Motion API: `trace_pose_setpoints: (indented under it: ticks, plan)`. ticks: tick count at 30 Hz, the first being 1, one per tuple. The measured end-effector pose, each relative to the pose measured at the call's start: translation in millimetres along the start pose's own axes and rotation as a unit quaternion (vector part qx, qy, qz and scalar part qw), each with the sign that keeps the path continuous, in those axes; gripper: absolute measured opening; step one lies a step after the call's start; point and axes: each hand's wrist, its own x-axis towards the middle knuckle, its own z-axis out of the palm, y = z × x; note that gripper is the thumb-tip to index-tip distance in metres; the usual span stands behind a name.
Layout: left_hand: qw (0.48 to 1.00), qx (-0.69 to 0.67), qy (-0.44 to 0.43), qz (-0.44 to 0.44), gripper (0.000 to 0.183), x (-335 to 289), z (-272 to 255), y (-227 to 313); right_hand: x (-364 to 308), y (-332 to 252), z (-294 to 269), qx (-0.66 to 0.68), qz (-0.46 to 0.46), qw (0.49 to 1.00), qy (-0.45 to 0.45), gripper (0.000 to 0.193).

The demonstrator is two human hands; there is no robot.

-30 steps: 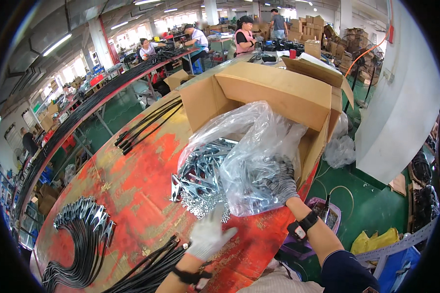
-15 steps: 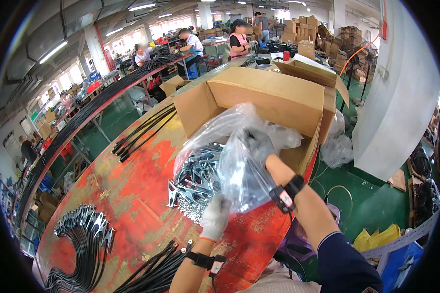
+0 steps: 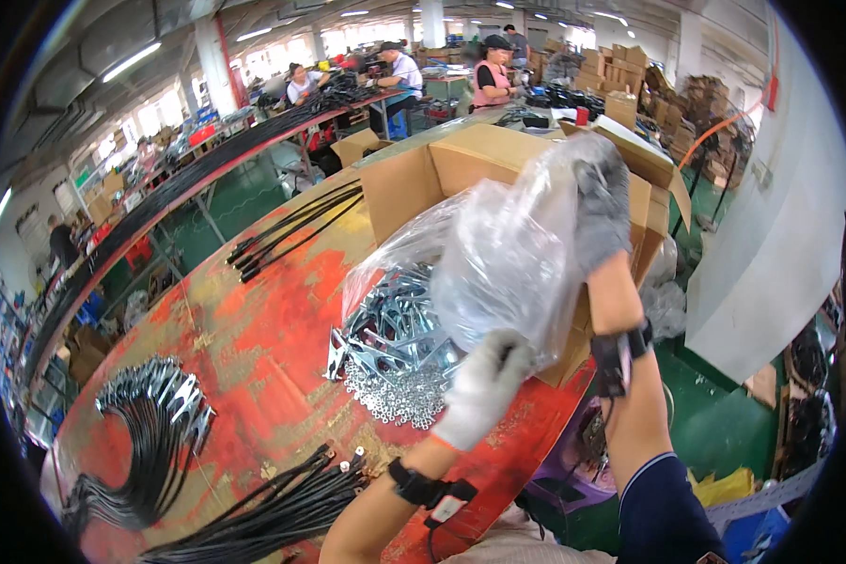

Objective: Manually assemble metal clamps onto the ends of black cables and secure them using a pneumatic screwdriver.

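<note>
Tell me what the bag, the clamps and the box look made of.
Bag: thin, glossy plastic film, creased and see-through. Clamps: probably metal, perhaps plated, given their bright silvery glints. Box: brown cardboard by its look, matt, with stiff flat flaps.

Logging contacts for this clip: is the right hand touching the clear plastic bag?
Touching. The head view shows the gloved right hand at the upper end of the clear plastic bag, with the film bunched against it.

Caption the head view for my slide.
Right hand holds a clear plastic bag, left hand at its lower edge, near metal clips and nuts.
</note>
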Motion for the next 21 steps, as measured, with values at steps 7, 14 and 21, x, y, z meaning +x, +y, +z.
trace_pose_setpoints:
  ticks: [7, 14, 21]
  plan:
    - [0.983, 0.096, -0.142, -0.065, 0.035, -18, 44, -39, -139, -55, 10, -0.524, -0.060, 0.802, -0.279, 0.077]
    - [0.881, 0.257, -0.395, -0.042, 0.061, -46, 16, -28, -147, -25, -24, -0.773, 0.093, 0.180, -0.602, 0.082]
    - [0.915, 0.340, -0.211, -0.047, 0.057, -97, -131, -12, -117, 26, -149, -0.878, 0.045, 0.051, -0.474, 0.062]
